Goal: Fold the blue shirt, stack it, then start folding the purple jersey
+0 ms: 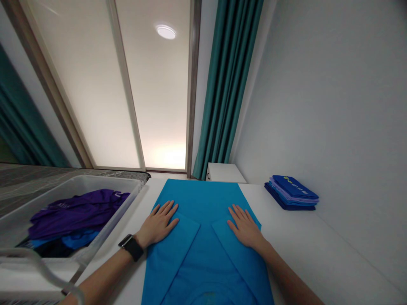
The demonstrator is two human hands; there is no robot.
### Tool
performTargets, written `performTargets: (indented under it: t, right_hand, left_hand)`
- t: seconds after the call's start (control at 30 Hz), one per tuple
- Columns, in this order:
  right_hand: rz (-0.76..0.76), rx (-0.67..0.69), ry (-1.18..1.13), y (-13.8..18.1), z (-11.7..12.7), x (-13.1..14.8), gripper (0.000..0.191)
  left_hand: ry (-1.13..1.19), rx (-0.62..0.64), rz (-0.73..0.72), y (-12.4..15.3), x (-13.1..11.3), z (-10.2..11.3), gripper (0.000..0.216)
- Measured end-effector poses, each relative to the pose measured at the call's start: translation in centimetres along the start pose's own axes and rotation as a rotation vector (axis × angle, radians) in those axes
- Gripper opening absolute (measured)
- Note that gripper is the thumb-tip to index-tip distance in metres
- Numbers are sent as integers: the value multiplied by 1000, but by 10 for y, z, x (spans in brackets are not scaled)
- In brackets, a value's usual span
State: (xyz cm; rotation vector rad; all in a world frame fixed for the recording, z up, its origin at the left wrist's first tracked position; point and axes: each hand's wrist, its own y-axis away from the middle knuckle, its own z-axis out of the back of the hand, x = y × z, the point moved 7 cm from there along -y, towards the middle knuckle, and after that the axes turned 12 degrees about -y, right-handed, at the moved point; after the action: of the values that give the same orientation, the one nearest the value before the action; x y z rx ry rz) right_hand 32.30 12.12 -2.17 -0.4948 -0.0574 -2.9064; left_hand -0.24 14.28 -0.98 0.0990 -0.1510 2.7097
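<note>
Pressing down on a bright blue shirt (203, 250) with both hands here. The shirt lies flat on the white table (318, 254), right in the middle in front of the person. Its two sides are folded inward, so two angled flaps nearly meet at the centre line.

The left hand (159, 222) rests palm down on the left flap (171, 258), fingers stretched out and slightly spread, gripping nothing (there's a black watch (131, 247) on that wrist). The right hand (244, 226) does the same on the right flap (244, 262): flat palm, straight fingers, just lying on the fabric with nothing pinched. The hands are apart, with a strip of bare blue cloth between them.

Off to the left, right up against the table edge as far as I can tell, sits a clear plastic bin (106, 231). It has a heap of purple clothes (79, 209) on top and some blue stuff underneath. On the right side of the table there's a neat stack of folded shirts (292, 192), dark blue and purplish, close to the wall and well apart from the hands.

Behind the table are a small white cabinet (224, 173), a teal curtain (229, 84) and frosted sliding panels (95, 84).
</note>
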Motion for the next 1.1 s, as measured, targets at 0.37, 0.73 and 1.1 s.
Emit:
performTargets:
  t: [0.37, 0.73, 1.1]
  right_hand:
    - [44, 65, -57, -31, 3, 24, 69]
    - [132, 113, -161, -59, -10, 49, 60]
    - [167, 3, -153, -56, -17, 44, 58]
  left_hand:
    - [27, 31, 15, -23, 2, 3, 64]
    - [53, -47, 93, -62, 38, 9, 51]
    - [121, -152, 368, -120, 127, -8, 39]
